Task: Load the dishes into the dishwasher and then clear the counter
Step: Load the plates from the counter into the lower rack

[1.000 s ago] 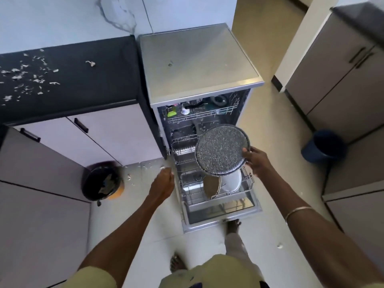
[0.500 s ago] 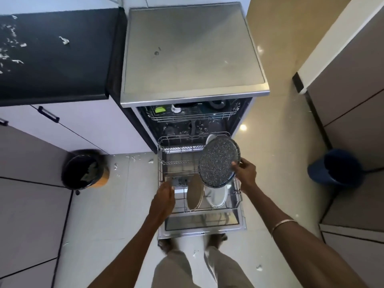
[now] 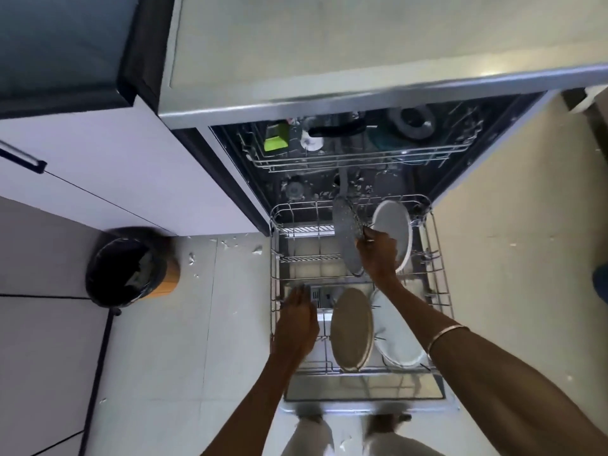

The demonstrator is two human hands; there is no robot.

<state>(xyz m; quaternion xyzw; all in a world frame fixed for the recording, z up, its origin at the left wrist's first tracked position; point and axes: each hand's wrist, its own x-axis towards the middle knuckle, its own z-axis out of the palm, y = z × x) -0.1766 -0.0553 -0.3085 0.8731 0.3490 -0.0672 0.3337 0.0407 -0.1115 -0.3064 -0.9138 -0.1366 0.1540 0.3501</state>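
The dishwasher (image 3: 329,103) stands open with its lower wire rack (image 3: 441,291) pulled out over the door. My right hand (image 3: 378,255) grips the rim of a grey speckled plate (image 3: 345,238), held on edge among the rack's back tines. A white plate (image 3: 394,225) stands just right of it. Nearer me, a beige plate (image 3: 352,327) and a white plate (image 3: 394,340) stand upright in the rack. My left hand (image 3: 296,320) rests on the rack's left front part, fingers loosely bent.
The upper rack (image 3: 358,159) holds a green item (image 3: 276,139), a white cup and dark pieces. A black bin (image 3: 128,268) stands on the floor at the left, with scraps scattered on the tiles. A dark counter (image 3: 59,51) lies at the upper left.
My right hand has lowered the speckled plate from above the rack and turned it on edge into the back of the rack. The camera has moved closer and looks more steeply down.
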